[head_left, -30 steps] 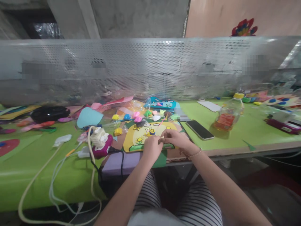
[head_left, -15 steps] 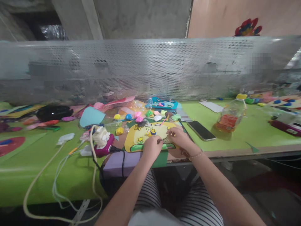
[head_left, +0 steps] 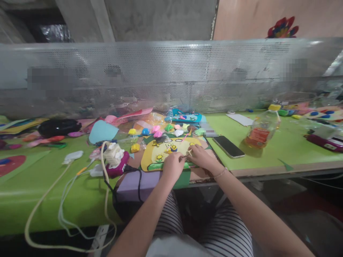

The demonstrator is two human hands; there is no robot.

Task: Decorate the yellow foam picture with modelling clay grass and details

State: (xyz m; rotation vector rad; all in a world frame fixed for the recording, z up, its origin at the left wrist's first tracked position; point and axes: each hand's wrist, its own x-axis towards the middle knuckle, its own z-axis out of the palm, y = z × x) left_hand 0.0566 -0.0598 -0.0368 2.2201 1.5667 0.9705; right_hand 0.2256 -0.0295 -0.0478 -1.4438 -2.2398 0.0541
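Note:
A yellow felt craft picture with flowers and a green base lies at the table's front edge. Both hands rest over its lower right part. My left hand pinches a thin stick-like tool whose tip points right. My right hand pinches a small pale piece just above that tip, fingers closed on it. The two hands almost touch. Small coloured clay-like lumps lie in a row just behind the picture.
A black phone and an orange-labelled bottle sit to the right. A pink device with white cord and trailing cables lies left. A purple sheet overhangs the edge. A perforated metal screen backs the green table.
The hands have shifted slightly forward onto the picture, and the right hand has closed in on the tool tip. The view drifted a little; nothing else moved.

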